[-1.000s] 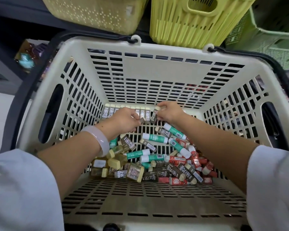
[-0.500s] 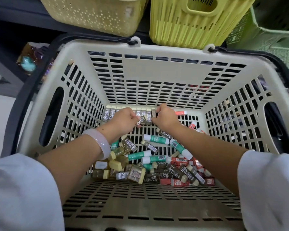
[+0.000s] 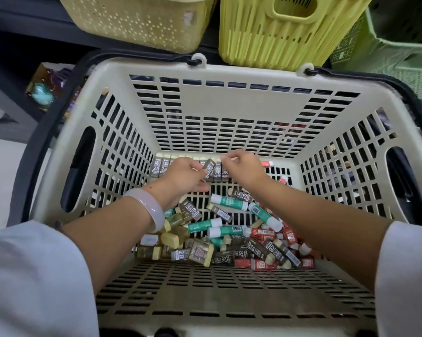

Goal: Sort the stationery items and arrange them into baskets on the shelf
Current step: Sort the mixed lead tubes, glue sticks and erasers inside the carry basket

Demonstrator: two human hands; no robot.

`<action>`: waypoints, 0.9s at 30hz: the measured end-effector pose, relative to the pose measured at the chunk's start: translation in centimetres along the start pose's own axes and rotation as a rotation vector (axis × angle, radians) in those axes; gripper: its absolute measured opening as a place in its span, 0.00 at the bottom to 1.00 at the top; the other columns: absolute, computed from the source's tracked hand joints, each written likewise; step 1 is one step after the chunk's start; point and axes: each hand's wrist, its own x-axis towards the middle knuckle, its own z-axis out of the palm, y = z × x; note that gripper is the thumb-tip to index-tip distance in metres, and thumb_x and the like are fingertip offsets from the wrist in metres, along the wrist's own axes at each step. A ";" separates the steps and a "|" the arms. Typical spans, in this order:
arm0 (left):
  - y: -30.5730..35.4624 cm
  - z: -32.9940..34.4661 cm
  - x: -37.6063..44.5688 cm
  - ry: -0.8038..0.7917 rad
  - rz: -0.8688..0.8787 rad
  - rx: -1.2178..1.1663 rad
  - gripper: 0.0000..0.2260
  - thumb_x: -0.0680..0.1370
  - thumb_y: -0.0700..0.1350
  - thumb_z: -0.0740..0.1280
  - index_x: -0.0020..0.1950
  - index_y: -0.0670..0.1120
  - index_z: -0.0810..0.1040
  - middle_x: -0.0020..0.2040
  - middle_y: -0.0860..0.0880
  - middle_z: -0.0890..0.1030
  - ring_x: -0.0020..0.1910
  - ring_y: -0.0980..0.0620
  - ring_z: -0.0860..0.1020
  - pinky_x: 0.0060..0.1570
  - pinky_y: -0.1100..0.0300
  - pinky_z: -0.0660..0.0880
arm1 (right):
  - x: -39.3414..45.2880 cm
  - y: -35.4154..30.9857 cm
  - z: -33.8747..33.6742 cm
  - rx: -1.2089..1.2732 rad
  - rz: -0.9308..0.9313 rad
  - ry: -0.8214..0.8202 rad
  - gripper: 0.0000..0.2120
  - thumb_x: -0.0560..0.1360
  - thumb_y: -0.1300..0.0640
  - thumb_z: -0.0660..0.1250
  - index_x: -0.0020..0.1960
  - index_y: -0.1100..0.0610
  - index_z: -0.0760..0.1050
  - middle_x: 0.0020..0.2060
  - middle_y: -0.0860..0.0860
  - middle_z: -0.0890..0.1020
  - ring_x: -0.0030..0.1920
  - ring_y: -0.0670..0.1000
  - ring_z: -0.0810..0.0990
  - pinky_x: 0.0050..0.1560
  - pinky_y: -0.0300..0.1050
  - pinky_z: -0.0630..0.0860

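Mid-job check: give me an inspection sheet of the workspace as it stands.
Surface: beige slotted basket, floor partly bare.
Job's things: row of 2B erasers standing along the far wall; loose pile of erasers and glue sticks nearer.
Clutter: nothing seen.
Grippers: left hand pinches a 2B eraser; right hand curled at the row's end, hold unclear.
Cables: nothing seen.
Surroundings: yellow baskets and a green basket on the shelf beyond.

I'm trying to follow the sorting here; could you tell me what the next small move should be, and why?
Probably set the 2B eraser that the left hand pinches upright at the right end of the eraser row along the basket's far wall: it is tilted, right beside that end.
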 end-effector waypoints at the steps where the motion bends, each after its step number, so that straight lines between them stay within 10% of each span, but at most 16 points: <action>1: 0.1 0.0 0.0 -0.004 0.008 -0.027 0.03 0.77 0.38 0.64 0.49 0.42 0.72 0.43 0.43 0.78 0.35 0.53 0.82 0.38 0.65 0.79 | -0.5 -0.2 0.1 0.186 0.015 -0.090 0.11 0.77 0.54 0.63 0.56 0.59 0.73 0.36 0.51 0.79 0.35 0.48 0.77 0.34 0.38 0.74; 7: 0.0 0.5 -0.4 -0.079 0.067 0.077 0.05 0.77 0.37 0.64 0.49 0.44 0.70 0.48 0.43 0.78 0.43 0.51 0.80 0.42 0.63 0.79 | -1.1 0.3 0.5 0.469 0.188 -0.065 0.16 0.74 0.62 0.68 0.58 0.58 0.67 0.42 0.54 0.78 0.37 0.48 0.76 0.35 0.37 0.72; 14: -0.7 -1.2 -0.2 -0.179 0.246 1.289 0.09 0.78 0.46 0.63 0.54 0.44 0.77 0.54 0.47 0.79 0.50 0.50 0.76 0.48 0.59 0.74 | 1.2 1.7 -0.2 -0.075 0.127 0.167 0.04 0.75 0.62 0.66 0.42 0.59 0.73 0.49 0.57 0.80 0.52 0.56 0.79 0.56 0.49 0.76; 19: -1.2 -1.5 -0.2 -0.352 0.117 1.372 0.16 0.73 0.49 0.70 0.58 0.46 0.75 0.54 0.48 0.76 0.53 0.49 0.75 0.55 0.56 0.73 | 1.8 1.6 0.1 -0.251 0.158 0.129 0.09 0.75 0.66 0.61 0.49 0.66 0.79 0.49 0.58 0.82 0.49 0.56 0.80 0.50 0.45 0.78; 24: -0.8 -1.4 0.0 -0.256 0.262 1.321 0.05 0.74 0.44 0.69 0.44 0.47 0.73 0.46 0.50 0.75 0.47 0.51 0.75 0.40 0.65 0.69 | 0.3 1.8 -1.3 -0.287 -0.053 0.117 0.09 0.75 0.66 0.60 0.38 0.60 0.76 0.33 0.52 0.77 0.34 0.51 0.74 0.41 0.42 0.73; 27: -0.1 -1.6 0.1 -0.176 0.299 1.106 0.05 0.74 0.42 0.68 0.43 0.47 0.72 0.43 0.52 0.71 0.44 0.52 0.71 0.40 0.67 0.66 | -1.4 2.9 -2.2 -0.654 -0.323 -0.125 0.07 0.76 0.59 0.64 0.51 0.58 0.79 0.48 0.52 0.80 0.47 0.50 0.76 0.52 0.45 0.76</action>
